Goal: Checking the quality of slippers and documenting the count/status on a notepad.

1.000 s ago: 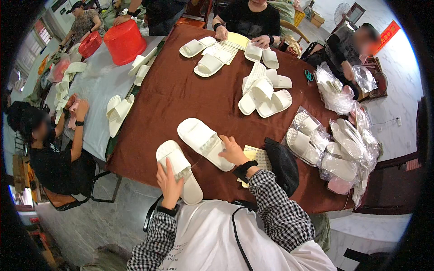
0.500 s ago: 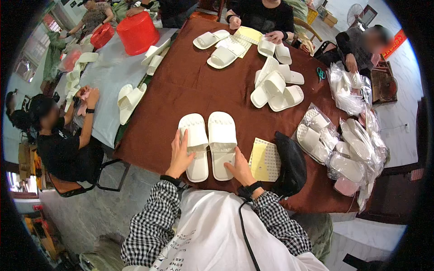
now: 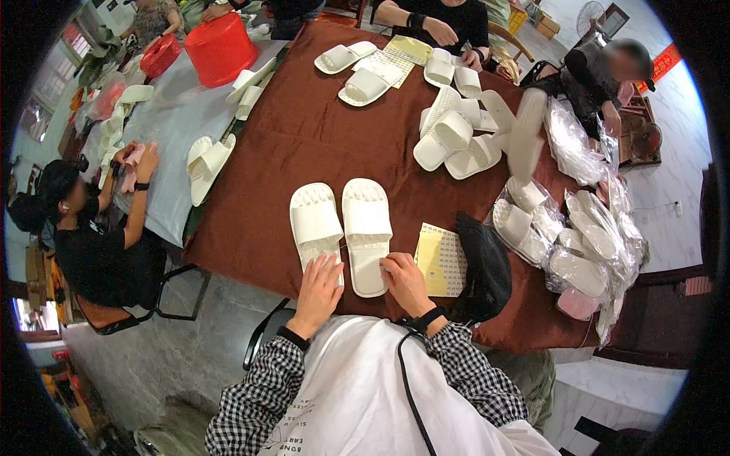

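Two white slide slippers lie side by side on the brown-covered table, toes away from me: the left slipper (image 3: 315,209) and the right slipper (image 3: 366,209). Over the heel of the left one rests my left hand (image 3: 318,295), open, its fingers stretched out flat. My right hand (image 3: 408,283) is at the outer heel edge of the right slipper, fingertips and thumb drawn together against the insole. Whatever small thing may be in that pinch is hidden.
Right of my hand lie a yellow label sheet (image 3: 442,262) and a black pouch (image 3: 485,273). Bagged slippers (image 3: 582,273) cover the right side. Loose white slippers (image 3: 449,137) are piled farther back, beside a blurred pair (image 3: 526,140). Co-workers sit around the tables.
My left hand has slid from the left slipper's side down onto its heel. My right fingers have drawn together at the heel edge. A motion-blurred pair of slippers has appeared at the right.
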{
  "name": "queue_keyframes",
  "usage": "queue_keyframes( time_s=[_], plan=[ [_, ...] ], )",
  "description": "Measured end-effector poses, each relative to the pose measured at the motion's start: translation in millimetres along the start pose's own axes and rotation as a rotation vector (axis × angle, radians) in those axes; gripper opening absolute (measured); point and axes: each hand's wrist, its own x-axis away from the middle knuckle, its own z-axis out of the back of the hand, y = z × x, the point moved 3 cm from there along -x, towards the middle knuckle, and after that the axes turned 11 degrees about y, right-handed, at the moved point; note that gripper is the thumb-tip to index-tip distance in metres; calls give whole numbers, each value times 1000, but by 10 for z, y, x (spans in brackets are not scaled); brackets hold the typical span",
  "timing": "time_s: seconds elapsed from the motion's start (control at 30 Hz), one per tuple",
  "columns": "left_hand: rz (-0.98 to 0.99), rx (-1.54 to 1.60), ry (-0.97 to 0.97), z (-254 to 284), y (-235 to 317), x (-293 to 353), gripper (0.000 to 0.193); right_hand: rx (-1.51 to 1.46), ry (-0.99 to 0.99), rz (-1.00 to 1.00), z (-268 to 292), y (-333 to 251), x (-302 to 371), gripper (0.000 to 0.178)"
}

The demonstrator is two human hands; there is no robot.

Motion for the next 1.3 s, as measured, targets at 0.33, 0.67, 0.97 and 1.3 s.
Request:
queue_keyframes(
  time_s=[0.33, 0.67, 0.97, 1.3],
  plan=[
    [-167, 13, -116, -209, -74, -333, 58, 151, -13, 49, -118, 58, -116, 9],
    [-152, -117, -205, -378, -203, -304, 54, 219, -173, 137, -168, 97, -192, 8],
    [-161, -133, -231, -379, -195, -321, 50, 179, -95, -378, 483, 876, 24, 13],
    [-150, -131, -198, -371, -176, -327, 51, 178, -11, -273, 404, 991, 54, 14]
  ],
)
